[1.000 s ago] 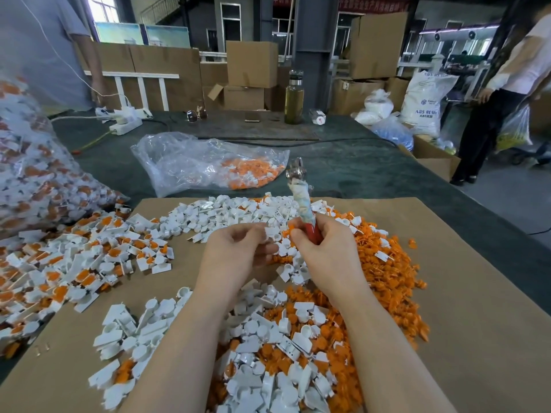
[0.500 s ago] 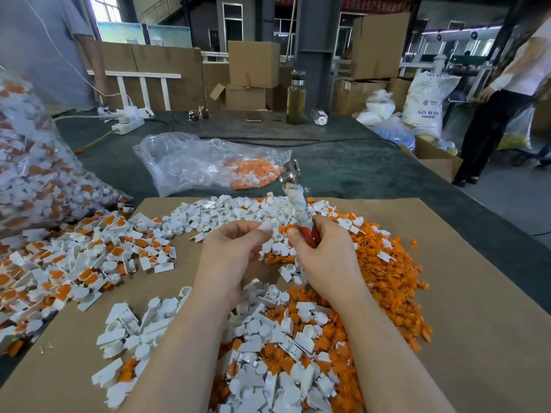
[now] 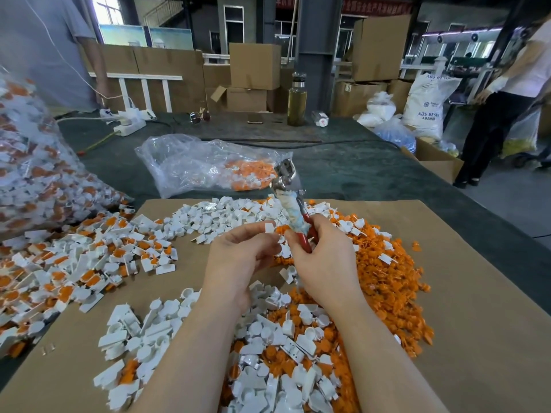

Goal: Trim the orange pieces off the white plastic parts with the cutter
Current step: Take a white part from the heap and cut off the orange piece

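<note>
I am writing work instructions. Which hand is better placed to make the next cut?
Right: the right hand already grips the cutter. The left hand pinches a white part beside it.

The left hand [image 3: 238, 257] has uncurled from a closed fist; its fingertips now pinch a small white part [image 3: 269, 227] raised beside the cutter [image 3: 290, 201]. The cutter in the right hand [image 3: 325, 260] has tilted leftward, its metal head further left.

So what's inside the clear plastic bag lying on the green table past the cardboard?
The clear plastic bag holds orange pieces bunched at its right end, with some white bits among them. Its crumpled left part looks mostly empty, though glare and folds hide what lies beneath.
</note>
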### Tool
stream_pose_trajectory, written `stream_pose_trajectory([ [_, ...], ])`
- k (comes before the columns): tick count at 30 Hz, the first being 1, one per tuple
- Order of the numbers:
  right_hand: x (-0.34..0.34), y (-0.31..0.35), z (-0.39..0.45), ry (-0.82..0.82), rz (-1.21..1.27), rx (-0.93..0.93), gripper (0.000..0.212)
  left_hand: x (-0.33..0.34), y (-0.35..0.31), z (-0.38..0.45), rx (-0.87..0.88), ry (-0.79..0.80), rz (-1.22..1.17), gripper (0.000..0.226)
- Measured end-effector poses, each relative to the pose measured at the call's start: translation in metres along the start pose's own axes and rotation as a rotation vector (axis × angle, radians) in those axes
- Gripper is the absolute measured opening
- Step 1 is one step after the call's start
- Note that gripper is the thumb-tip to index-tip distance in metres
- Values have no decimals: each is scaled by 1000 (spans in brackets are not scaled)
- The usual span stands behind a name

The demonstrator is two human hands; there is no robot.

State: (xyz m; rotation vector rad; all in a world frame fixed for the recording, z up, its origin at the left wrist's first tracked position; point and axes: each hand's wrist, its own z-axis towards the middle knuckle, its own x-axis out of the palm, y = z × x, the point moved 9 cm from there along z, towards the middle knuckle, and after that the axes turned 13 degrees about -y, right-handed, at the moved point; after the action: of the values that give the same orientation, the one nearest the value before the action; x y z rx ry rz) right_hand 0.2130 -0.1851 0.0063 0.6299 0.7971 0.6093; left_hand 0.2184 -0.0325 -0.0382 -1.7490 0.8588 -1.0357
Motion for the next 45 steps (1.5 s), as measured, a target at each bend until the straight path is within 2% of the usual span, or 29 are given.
stream_pose_trajectory([
  [6,-3,3,-1,-43,-14,-17,23,-2,-5,-3,56,-62,1,16],
  [10,-6,3,0,-70,19,-12,16,-3,-14,-7,155,-105,89,9],
  [15,-8,4,1,-71,43,-12,15,-1,-27,-16,329,-142,219,11],
  [24,-4,-4,3,-31,119,82,14,3,-35,-21,481,-124,336,18],
  [34,-2,-1,2,-18,78,40,12,3,-37,-21,542,-117,359,16],
  [39,3,1,1,30,27,9,10,3,-32,-16,517,-140,387,11],
  [43,8,1,-1,84,30,16,19,0,-33,-12,498,-160,365,15],
  [45,10,1,-1,108,19,12,15,-1,-33,-11,489,-161,372,14],
])
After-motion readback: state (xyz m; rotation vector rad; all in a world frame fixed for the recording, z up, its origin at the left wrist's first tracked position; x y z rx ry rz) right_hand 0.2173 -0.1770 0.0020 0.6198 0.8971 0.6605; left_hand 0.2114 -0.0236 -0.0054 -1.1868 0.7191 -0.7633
